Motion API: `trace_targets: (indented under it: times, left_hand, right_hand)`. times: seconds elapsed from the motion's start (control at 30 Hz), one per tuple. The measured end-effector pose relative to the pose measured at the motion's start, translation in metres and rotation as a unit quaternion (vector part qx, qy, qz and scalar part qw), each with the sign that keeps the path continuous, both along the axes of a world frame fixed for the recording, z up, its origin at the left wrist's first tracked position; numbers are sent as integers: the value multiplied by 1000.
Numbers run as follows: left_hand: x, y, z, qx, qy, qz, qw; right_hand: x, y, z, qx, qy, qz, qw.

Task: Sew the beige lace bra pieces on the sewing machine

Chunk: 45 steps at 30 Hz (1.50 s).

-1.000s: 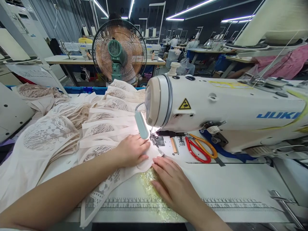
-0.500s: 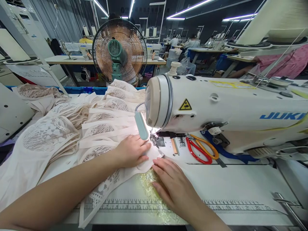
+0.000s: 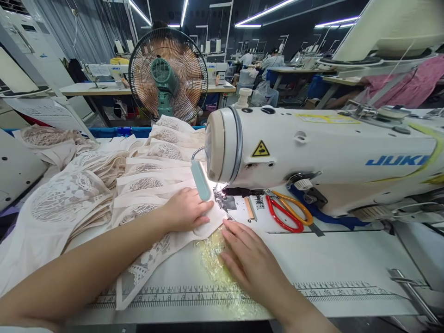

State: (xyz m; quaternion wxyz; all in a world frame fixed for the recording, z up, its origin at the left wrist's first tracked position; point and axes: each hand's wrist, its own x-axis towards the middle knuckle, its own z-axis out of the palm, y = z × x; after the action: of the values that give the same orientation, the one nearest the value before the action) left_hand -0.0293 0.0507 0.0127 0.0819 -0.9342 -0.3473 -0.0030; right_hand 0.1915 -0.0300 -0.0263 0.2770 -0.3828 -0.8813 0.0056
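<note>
My left hand (image 3: pixel 187 210) lies flat, fingers together, on a beige lace garment piece (image 3: pixel 156 259) and presses it to the table just left of the needle and presser foot (image 3: pixel 220 199). My right hand (image 3: pixel 248 256) rests open, palm down, on the edge of the same fabric right in front of the needle. The white Juki sewing machine (image 3: pixel 312 157) rises behind both hands. A small lamp (image 3: pixel 200 180) lights the fabric at the needle.
Stacked beige lace pieces (image 3: pixel 145 166) fan out to the left. Red and orange scissors (image 3: pixel 286 212) lie under the machine arm. A ruler strip (image 3: pixel 215 293) runs along the table's front. A green fan (image 3: pixel 168 76) stands behind. Other workers sit at far tables.
The fabric piece has fed a little toward the needle under both hands. The camera view has shifted slightly; both hands keep the same pose.
</note>
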Motion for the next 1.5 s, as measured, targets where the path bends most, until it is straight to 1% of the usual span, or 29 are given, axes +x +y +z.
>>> trace_targets:
  times: [0.07, 0.17, 0.27, 0.33, 0.4, 0.47, 0.6, 0.7, 0.97, 1.23, 1.37, 1.5]
  left_hand:
    - [5, -7, 4, 2, -9, -6, 1000]
    - [18, -32, 5, -17, -33, -30, 999]
    - [29, -58, -6, 1, -59, -46, 997]
    - [30, -65, -17, 23, -75, -36, 996]
    - [25, -62, -24, 26, -93, -35, 995]
    - [17, -51, -26, 16, -105, -54, 993]
    - [5, -32, -19, 3, -127, -93, 988]
    - [3, -25, -15, 2, -133, -102, 986]
    - [1, -13, -18, 25, -151, -133, 979]
    - [-5, 3, -19, 28, -144, -121, 982]
    - [-8, 13, -19, 36, -117, -109, 987]
    - [-9, 25, -17, 63, -95, -100, 988]
  right_hand:
    - [-1, 1, -1, -8, 7, -11, 1000]
    - [-2, 2, -1, -23, 8, -20, 1000]
    - [-2, 2, -1, -32, 1, -18, 999]
    - [-2, 2, -2, -36, -2, -19, 999]
    - [-1, 1, -2, -36, -2, -19, 999]
    - [-1, 1, -2, -35, -3, -15, 999]
    - [0, 1, -2, -40, 4, -14, 999]
    - [0, 1, -1, -50, 19, -17, 998]
    - [2, 2, 2, -65, 22, -8, 998]
    - [3, 2, 3, -60, 23, -4, 998]
    - [2, 2, 5, -56, 27, -8, 998]
    - [2, 2, 4, -59, 30, -5, 998]
